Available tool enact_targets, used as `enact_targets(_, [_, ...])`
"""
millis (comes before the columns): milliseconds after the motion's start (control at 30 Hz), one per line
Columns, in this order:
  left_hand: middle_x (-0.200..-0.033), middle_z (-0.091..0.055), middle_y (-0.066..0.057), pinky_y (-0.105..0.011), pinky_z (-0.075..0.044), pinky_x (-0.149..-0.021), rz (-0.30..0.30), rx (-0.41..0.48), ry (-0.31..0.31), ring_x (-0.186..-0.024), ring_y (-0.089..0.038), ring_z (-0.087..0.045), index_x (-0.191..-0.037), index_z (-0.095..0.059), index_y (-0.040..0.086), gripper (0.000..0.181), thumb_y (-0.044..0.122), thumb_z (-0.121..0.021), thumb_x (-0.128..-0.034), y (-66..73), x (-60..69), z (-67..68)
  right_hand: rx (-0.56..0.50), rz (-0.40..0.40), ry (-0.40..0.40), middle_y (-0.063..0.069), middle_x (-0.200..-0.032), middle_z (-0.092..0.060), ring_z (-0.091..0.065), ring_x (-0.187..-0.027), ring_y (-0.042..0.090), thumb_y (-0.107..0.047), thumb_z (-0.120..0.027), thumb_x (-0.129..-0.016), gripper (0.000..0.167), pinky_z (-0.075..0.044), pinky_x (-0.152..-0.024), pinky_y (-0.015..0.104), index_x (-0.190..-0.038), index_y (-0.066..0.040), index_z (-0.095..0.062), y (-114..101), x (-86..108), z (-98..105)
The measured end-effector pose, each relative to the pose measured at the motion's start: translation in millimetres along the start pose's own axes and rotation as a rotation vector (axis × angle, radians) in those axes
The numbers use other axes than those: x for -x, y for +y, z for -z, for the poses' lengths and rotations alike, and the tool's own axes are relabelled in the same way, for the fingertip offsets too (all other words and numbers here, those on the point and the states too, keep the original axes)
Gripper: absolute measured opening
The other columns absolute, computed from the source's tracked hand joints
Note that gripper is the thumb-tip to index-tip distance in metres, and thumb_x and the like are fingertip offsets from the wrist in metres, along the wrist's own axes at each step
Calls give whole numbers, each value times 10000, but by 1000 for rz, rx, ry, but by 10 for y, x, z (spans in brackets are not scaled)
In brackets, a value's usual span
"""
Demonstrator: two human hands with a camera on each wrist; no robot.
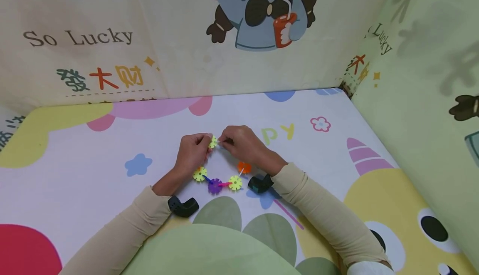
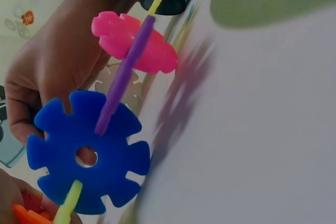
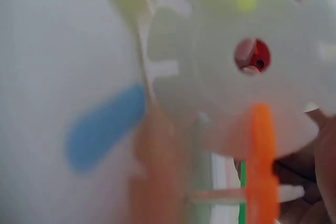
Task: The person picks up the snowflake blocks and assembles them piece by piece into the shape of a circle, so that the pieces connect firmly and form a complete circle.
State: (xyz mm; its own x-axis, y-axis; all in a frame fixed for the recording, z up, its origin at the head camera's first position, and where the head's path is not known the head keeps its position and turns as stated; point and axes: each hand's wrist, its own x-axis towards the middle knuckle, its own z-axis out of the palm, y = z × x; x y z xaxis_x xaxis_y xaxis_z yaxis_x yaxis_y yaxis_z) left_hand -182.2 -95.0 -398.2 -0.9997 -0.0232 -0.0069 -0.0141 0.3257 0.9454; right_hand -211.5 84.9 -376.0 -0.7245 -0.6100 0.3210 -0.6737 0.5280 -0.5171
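A curved chain of notched plastic snowflake discs hangs between both hands. In the head view, the fingertips of my left hand (image 1: 191, 154) pinch a yellow-green disc (image 1: 213, 142). Opposite, my right hand (image 1: 243, 142) has curled fingers pinching a thin pale disc, seen edge-on, against it. Lower in the loop are another yellow-green disc (image 1: 200, 174), a purple disc (image 1: 215, 186) and an orange disc (image 1: 244, 167). The left wrist view shows a blue disc (image 2: 58, 142) joined to a purple edge-on disc, with a pink disc (image 2: 136, 45) beyond. A white disc (image 3: 210, 72) fills much of the right wrist view.
The cartoon-print tabletop (image 1: 90, 196) spreads around the hands. A printed cloth wall (image 1: 179, 50) stands behind it and another (image 1: 419, 100) along the right. Black wrist devices, left (image 1: 183, 206) and right (image 1: 260, 183), sit close to the chain.
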Motion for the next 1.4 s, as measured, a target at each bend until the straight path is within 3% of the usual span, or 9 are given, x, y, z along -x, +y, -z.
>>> enact_targets(133, [-675, -594, -77, -220, -386, -424, 15, 45, -37, -467, -105, -461, -999, -698, 9, 304, 273, -548, -1002, -12, -16, 22, -44, -17, -20, 28, -866, -687, -620, -759, 95, -46, -708, -886, 39, -497, -723, 170, -918, -27, -718, -3, 0, 39])
enact_targets(300, [-715, -620, -86, -226, -397, -421, 93, 103, -65, -454, -112, -457, -1084, -690, 26, 320, 298, -544, -1001, -11, -15, 32, -143, -41, -40, -31, -845, -676, -597, -743, 65, -89, -725, -882, 61, -503, -717, 195, -934, -59, -738, 59, 24, 83])
enact_targets(467, [-748, -631, -105, -223, -391, -416, 145, 122, -70, -451, -130, -453, -1109, -692, 69, 304, 299, -524, -1002, -15, -5, 20, -140, -95, -78, -54, -890, -675, -595, -770, 71, -169, -723, -895, 116, -507, -719, 226, -979, -94, -748, 133, 73, 169])
enact_targets(667, [-739, -618, -105, -220, -370, -409, 154, 143, -75, -433, -136, -430, -1093, -681, 64, 278, 260, -506, -1003, 11, -7, 18, -85, -325, -171, -39, -866, -675, -568, -763, 144, -219, -636, -954, 161, -476, -682, 290, -1023, -110, -733, 218, 131, 347])
enact_targets(733, [-742, -616, -110, -222, -368, -408, 149, 146, -79, -427, -138, -420, -1088, -678, 62, 276, 258, -503, -1005, 19, -6, 23, -124, -406, -231, -24, -823, -678, -570, -726, 159, -222, -620, -959, 174, -461, -658, 296, -1031, -101, -723, 237, 143, 380])
enact_targets(833, [-743, -610, -119, -222, -365, -409, 142, 149, -82, -423, -141, -413, -1076, -677, 61, 275, 261, -503, -1006, 18, -8, 29, -214, -454, -311, 16, -781, -679, -576, -666, 177, -186, -616, -954, 176, -457, -627, 292, -1049, -72, -710, 255, 151, 397])
enact_targets(1033, [-740, -604, -118, -219, -366, -407, 139, 155, -86, -424, -135, -414, -1082, -674, 54, 276, 252, -498, -1006, 14, -9, 27, -309, -413, -359, 49, -721, -653, -557, -621, 160, -77, -671, -900, 150, -451, -597, 264, -1037, -23, -702, 267, 163, 377])
enact_targets(1200, [-732, -606, -111, -219, -365, -405, 146, 152, -81, -422, -132, -415, -1068, -678, 59, 268, 255, -508, -1001, 18, -10, 21, -367, -341, -320, 69, -735, -651, -532, -634, 161, -36, -681, -889, 177, -434, -594, 262, -1060, 11, -688, 291, 176, 351])
enact_targets(1400, [-730, -610, -109, -218, -371, -404, 141, 150, -77, -423, -129, -421, -1096, -679, 57, 283, 254, -498, -1005, 26, -6, 27, -404, -313, -234, 69, -782, -675, -582, -698, 193, -1, -618, -900, 198, -458, -631, 278, -1082, -9, -697, 319, 180, 335])
